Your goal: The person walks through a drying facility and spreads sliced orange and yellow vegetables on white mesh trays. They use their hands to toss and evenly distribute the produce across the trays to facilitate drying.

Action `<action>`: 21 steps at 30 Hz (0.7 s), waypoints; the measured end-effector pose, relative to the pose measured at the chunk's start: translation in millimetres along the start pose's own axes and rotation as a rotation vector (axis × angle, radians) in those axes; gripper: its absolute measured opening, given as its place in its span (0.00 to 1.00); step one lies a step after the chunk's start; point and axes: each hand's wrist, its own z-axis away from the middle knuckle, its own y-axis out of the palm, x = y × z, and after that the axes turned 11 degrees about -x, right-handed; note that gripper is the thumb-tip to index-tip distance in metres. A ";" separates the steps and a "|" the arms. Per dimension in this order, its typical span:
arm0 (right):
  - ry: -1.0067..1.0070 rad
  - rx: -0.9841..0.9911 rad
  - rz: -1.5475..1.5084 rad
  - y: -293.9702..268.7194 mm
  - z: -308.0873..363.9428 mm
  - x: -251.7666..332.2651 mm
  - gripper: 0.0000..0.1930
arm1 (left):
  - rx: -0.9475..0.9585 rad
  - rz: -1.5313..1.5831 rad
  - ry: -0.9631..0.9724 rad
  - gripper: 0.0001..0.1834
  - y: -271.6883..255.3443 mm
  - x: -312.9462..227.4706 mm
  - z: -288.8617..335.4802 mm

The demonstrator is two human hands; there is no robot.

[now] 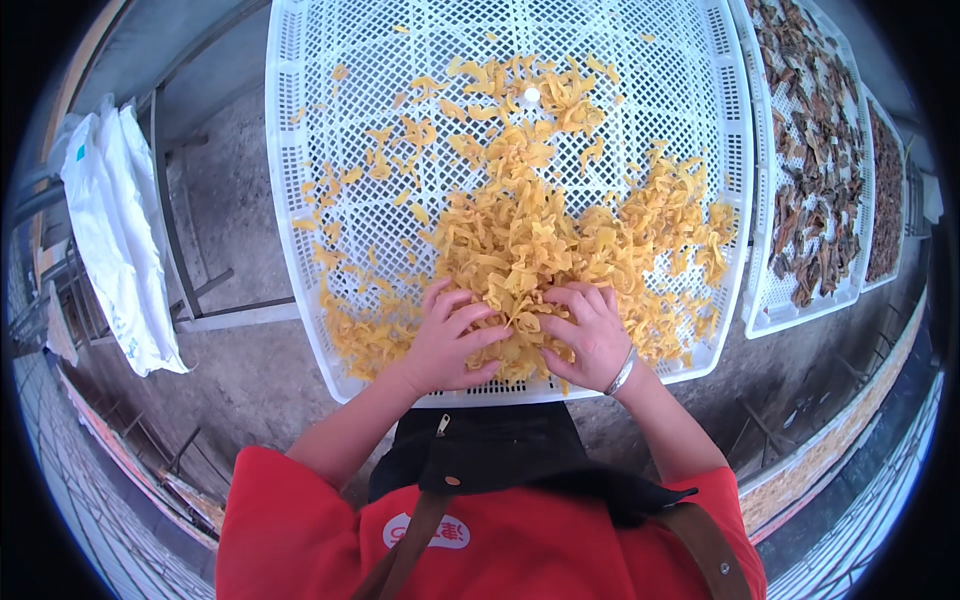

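Strips (530,240), yellow and curly, lie heaped in the near middle of a white mesh tray (300,150), with loose pieces scattered toward its far and left parts.

Well left of the tray, a white sack (115,230) hangs over a rail. Between sack and tray, a grey metal frame (180,250) stands on the concrete floor (235,200).

At the tray's near edge, the left hand (450,345) rests palm-down on the heap; its grip is spread, fingers (462,318) splayed over the strips and pinching nothing. Just right of it, the right hand (590,335) lies on the same heap, fingers curled loosely into the strips, the grip half open, with a silver bangle (622,372) at the wrist. The two hands are near each other but apart, strips showing between them.

Below the tray's near edge, the person's red top (300,530) and a dark apron (500,450) with brown straps fill the lower view.

Right of the tray, just beside it, a second white tray (765,300) holds dark brown dried pieces (810,170). Further right, a third tray (885,200) of similar dark pieces shows at the rim of the view.
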 end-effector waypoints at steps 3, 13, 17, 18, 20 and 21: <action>-0.088 0.058 -0.233 -26.3 -12.4 -1.4 0.19 | -0.040 0.235 -0.179 0.20 -26.2 15.4 9.3; 0.178 -0.492 0.412 7.1 -196.9 -197.8 0.28 | -0.421 -0.309 -0.181 0.30 19.5 174.3 -170.1; 0.159 -0.397 0.693 43.3 -221.9 -217.3 0.32 | -0.277 -0.592 -0.168 0.35 64.6 193.8 -208.3; 0.118 -0.357 0.630 45.5 -215.2 -213.2 0.32 | -0.198 -0.672 -0.176 0.36 66.0 190.3 -209.4; 0.046 -0.274 0.508 44.7 -195.9 -203.0 0.33 | -0.146 -0.535 -0.095 0.36 68.0 191.4 -197.4; 0.018 -0.252 0.426 47.6 -179.4 -192.3 0.32 | -0.087 -0.434 -0.073 0.36 69.0 185.4 -184.3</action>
